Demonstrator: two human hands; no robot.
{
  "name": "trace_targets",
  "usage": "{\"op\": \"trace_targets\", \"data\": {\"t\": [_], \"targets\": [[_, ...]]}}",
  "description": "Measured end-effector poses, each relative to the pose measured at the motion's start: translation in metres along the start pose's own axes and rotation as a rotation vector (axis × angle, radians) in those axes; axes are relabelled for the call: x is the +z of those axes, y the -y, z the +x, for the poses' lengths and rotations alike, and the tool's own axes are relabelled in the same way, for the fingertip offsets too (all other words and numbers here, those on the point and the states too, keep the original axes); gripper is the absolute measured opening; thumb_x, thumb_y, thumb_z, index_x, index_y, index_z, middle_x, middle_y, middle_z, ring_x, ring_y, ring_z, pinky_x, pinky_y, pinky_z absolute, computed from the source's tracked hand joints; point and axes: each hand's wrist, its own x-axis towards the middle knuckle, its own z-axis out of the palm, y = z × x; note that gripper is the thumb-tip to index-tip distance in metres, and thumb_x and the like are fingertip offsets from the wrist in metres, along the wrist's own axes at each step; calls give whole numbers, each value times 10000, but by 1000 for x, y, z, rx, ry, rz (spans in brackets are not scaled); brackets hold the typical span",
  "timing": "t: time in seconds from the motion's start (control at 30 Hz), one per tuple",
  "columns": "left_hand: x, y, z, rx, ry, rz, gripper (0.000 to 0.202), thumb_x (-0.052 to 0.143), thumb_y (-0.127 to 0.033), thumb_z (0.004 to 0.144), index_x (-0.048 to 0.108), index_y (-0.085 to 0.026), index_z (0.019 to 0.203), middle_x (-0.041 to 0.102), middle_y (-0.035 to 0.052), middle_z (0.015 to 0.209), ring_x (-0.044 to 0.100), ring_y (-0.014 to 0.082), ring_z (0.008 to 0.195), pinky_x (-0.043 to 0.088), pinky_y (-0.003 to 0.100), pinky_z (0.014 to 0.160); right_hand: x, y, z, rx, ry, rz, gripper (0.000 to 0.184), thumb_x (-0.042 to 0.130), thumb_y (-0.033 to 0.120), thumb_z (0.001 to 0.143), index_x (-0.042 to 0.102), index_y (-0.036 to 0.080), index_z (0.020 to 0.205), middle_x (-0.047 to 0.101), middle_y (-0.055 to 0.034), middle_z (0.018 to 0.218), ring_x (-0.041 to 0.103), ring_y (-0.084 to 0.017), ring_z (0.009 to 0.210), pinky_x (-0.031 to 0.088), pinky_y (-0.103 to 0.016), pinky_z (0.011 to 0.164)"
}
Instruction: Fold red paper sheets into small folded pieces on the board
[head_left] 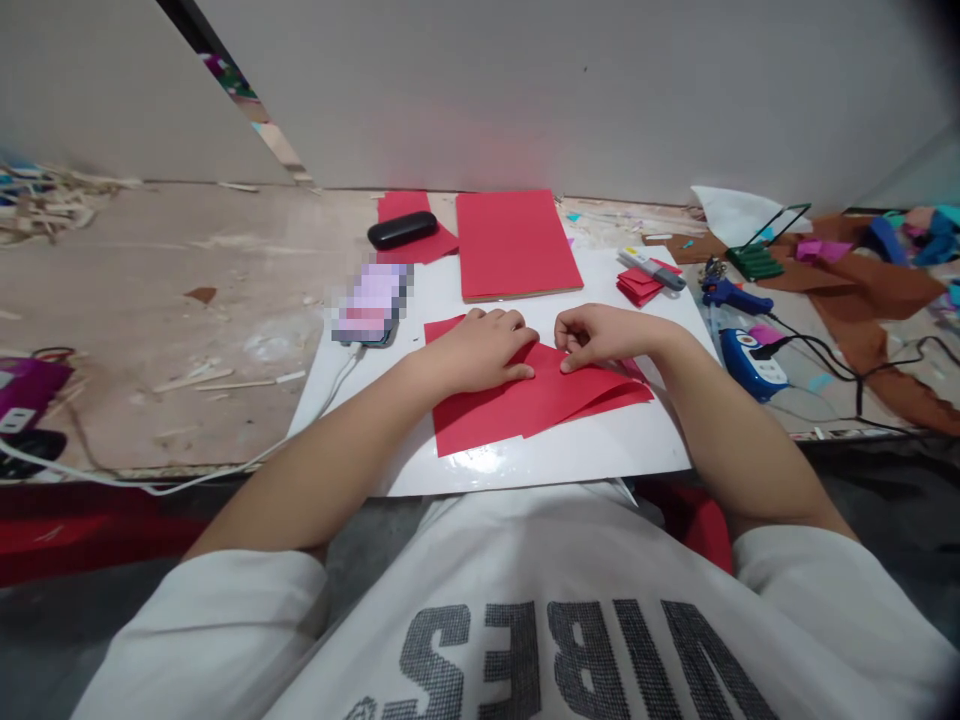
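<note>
left hand [484, 352] spread on red paper [480, 425], right hand [602, 335] curled, pinch unclear, paper's far edge partly hidden

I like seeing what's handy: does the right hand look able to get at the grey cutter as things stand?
Probably yes: the cutter lies on top of small red papers, just beyond the right hand, and nothing seems to cover it.

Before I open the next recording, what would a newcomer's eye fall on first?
Likely the vivid red paper on the white board, at the left hand and right hand. Next come the big red sheet just beyond it and the phone lying to the left.
</note>
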Motion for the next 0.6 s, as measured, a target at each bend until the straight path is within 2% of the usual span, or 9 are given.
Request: {"op": "trace_targets", "data": {"t": [0.17,0.47,0.6], "targets": [[1,0,-1,6,5,-9,607,625,-582,1271,755,-200,1724,719,252,1740,709,496,1565,564,635,1287,1,1,0,23,0,-31,587,1084,594,733,691,277,1030,680,52,817,604,-200,741,444,-357,720],[-1,-1,-2,8,7,-6,589,643,-577,1278,754,-201,1717,712,248,1766,706,485,1594,541,644,1353,2,5,-3,40,4,-32,556,1031,605,747,680,278,1027,682,52,813,611,-206,747,457,-370,728],[0,0,-1,21,-13,7,558,666,-587,1265,785,-223,1672,740,239,1750,705,480,1616,467,670,1427,4,6,-3,47,-1,-32,546,997,654,781,665,280,1001,656,59,790,585,-199,743,445,-375,725]]}}
